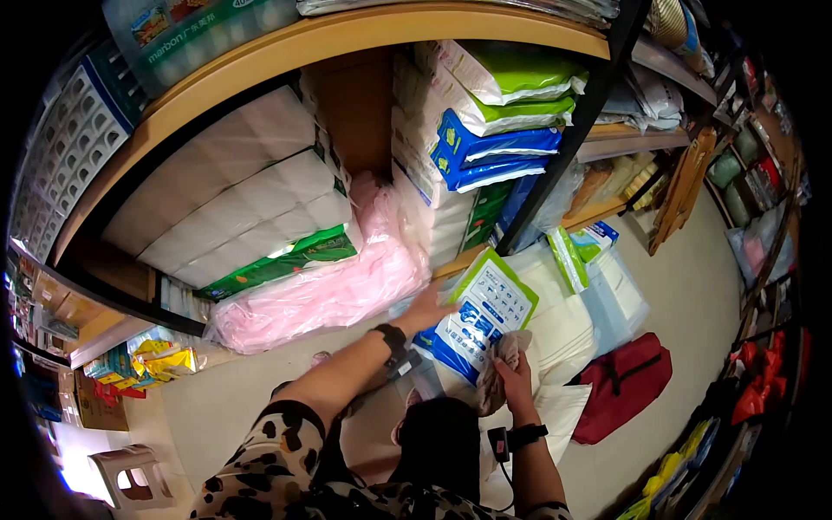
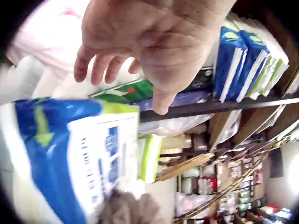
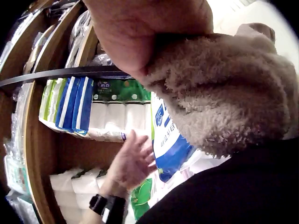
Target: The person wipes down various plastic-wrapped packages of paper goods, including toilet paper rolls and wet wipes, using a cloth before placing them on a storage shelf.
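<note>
A blue, white and green plastic package [image 1: 485, 316] with a printed label is tilted up in front of the person's knees. My left hand [image 1: 426, 308] is beside its left edge in the head view. In the left wrist view that left hand [image 2: 149, 46] has its fingers extended and nothing in its palm, with the package [image 2: 79, 154] just below. My right hand [image 1: 517, 381] grips a fuzzy brown cloth [image 1: 492, 390], which overlaps the package's lower right edge. The right wrist view shows the bunched cloth [image 3: 224, 88] close up, under the right hand [image 3: 154, 28].
Shelves hold white paper packs [image 1: 251, 204] and more blue and green packages [image 1: 503, 143]. A pink plastic-wrapped bundle [image 1: 321, 299] lies at the lower shelf's edge. On the floor are white flat packs [image 1: 555, 334], a small green-and-white pack [image 1: 568, 260] and a dark red bag [image 1: 628, 386].
</note>
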Available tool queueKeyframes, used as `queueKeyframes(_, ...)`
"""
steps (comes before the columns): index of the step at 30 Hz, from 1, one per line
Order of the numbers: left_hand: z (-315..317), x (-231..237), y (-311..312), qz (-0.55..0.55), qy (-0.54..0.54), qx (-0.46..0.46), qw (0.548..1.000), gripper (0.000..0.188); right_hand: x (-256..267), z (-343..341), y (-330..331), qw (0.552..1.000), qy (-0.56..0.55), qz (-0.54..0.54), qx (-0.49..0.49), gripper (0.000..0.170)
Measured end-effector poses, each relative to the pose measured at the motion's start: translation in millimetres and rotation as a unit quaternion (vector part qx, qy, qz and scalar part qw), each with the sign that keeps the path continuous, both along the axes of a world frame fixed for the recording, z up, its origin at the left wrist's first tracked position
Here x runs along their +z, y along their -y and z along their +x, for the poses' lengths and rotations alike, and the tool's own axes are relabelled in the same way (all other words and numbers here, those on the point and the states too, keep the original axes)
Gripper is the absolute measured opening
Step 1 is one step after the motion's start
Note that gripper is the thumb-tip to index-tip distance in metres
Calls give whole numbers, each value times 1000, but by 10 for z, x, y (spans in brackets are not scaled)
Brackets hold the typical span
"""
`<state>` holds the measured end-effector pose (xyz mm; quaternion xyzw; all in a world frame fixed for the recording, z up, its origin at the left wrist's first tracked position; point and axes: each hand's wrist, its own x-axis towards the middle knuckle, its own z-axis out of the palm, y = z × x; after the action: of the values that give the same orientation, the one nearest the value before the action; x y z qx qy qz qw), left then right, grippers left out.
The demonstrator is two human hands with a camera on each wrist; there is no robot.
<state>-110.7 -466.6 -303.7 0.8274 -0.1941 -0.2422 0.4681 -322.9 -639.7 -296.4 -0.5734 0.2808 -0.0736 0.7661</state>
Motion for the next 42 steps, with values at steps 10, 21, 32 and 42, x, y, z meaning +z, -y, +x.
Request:
queueKeyframes(10, 1336, 1644, 386, -431, -282, 85, 853, 52, 377, -90, 163, 994, 9, 54, -90, 40)
queueKeyframes(21, 1013, 1896, 86, -453, -244, 144, 845, 19, 715, -142, 178, 989, 65, 72, -109, 53)
queueKeyframes(32, 235, 1562, -1405, -320, -290, 99, 896, 36, 1934, 1334, 793, 957, 277, -68, -54, 61)
queueKeyframes(42, -85, 1202, -1161, -256, -284, 35, 923, 49, 1779, 873, 438, 956, 89, -269, 78, 53)
